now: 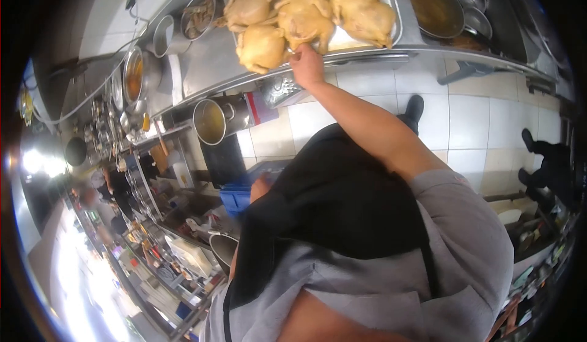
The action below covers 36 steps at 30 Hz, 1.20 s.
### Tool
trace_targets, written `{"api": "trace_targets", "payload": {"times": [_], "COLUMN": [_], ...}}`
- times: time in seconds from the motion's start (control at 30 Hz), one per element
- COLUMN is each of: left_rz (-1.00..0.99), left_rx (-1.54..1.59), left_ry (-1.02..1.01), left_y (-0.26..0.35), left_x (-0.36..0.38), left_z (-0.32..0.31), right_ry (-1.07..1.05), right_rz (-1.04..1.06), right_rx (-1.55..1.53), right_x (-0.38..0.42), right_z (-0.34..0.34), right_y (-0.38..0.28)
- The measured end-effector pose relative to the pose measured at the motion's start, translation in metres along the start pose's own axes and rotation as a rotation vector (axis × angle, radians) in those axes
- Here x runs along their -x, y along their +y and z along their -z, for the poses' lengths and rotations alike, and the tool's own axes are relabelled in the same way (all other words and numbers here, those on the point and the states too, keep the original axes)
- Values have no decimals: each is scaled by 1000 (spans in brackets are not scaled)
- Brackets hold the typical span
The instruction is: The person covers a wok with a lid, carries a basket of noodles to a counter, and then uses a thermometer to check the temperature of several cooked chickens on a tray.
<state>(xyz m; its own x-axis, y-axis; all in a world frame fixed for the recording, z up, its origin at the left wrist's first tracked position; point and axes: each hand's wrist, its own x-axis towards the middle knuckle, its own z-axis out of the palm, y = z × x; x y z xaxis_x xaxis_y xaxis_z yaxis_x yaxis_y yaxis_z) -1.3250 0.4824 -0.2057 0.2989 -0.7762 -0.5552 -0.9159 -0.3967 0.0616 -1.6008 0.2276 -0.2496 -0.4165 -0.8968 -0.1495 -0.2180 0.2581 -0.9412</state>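
Note:
Several whole plucked chickens point(306, 18), yellow-skinned, lie in rows on a metal tray point(398, 21) at the top of the view. My right hand point(307, 65) is at the tray's near edge, between the lower ends of two chickens. Its fingers are bent and closed there, but what they pinch is hidden. Below and to the left, part of my left hand point(260, 187) shows blurred past my black apron, near a blue crate point(235, 200). Its fingers cannot be made out.
A steel counter point(205, 61) carries the tray. Left stand pots and a bowl of brownish pieces point(199, 15); right is a large pan of brown liquid point(434, 6). A pot of yellowish liquid point(210, 122) stands lower. Another person's dark-clothed legs point(544, 161) show at right.

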Motion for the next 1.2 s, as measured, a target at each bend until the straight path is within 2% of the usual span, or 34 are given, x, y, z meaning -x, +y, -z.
{"api": "trace_targets", "payload": {"times": [0.03,0.13,0.27,0.33,0.37,0.43,0.57,0.73,0.77,0.93,1.0,1.03,1.1,1.13,1.2], "left_rz": [-81,-25,-69,-37,-44,-136,-73,-118,-65,-118,-173,-196,-294,-244,-290], "left_rx": [64,54,122,130,133,96,108,312,389,644,823,884,1090,1154,1190], "left_ry": [-42,-69,-142,-189,-193,-68,-171,-201,-215,-176,-97,-37,96,95,148], "left_y": [-20,3,0,4,2,-2,34,4,13,48,73,93,115,136,159], "left_x": [-14,-4,-8,-9,-11,-15,-16,-80,-81,-117,-135,-137,-173,-170,-191], "left_z": [-13,-13,-35,-40,-46,-56,-17,-41,-32,-6,16,36,52,77,105], "right_ry": [-24,-42,-58,-133,-134,-132,-143,-125,-134,-178,-317,-332,-394,-407,-441], "right_rz": [17,100,133,159,162,203,285,299,312,401,262,273,78,85,-73], "right_rx": [-12,3,33,65,95,134,187,367,403,377,203,202,58,57,-74], "right_x": [-2,-1,6,7,9,11,12,8,9,14,15,15,14,15,17], "right_z": [1,4,23,31,34,39,44,51,53,66,79,87,107,116,138], "right_y": [2,11,8,11,9,6,1,-3,-3,6,13,16,23,24,19]}}
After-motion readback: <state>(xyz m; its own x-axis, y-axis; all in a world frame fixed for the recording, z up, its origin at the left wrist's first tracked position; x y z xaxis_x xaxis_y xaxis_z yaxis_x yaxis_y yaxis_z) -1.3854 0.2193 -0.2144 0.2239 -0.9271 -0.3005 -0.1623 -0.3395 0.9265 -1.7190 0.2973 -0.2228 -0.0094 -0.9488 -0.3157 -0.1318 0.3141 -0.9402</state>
